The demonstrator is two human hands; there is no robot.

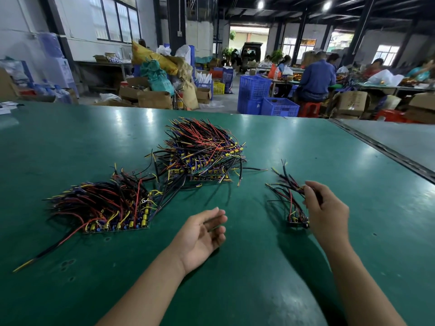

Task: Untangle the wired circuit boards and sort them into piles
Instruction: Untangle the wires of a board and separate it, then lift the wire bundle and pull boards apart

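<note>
Two heaps of wired circuit boards lie on the green table [235, 267]. The near-left pile [106, 205] shows a row of boards with yellow parts and red, black and purple wires fanned leftward. A bigger tangled heap [202, 149] sits farther back at the centre. My right hand [326, 212] grips a small wired board [292, 203] by its wire bundle, the board end hanging low near the table at the right. My left hand [202, 234] hovers palm-up and empty between the near pile and the held board, fingers relaxed.
A seam [381, 147] runs diagonally at the right, with a grey tabletop beyond it. One long loose wire [47, 250] trails from the near pile toward the front left. Blue crates [266, 97], cardboard boxes and seated people fill the workshop behind the table's far edge.
</note>
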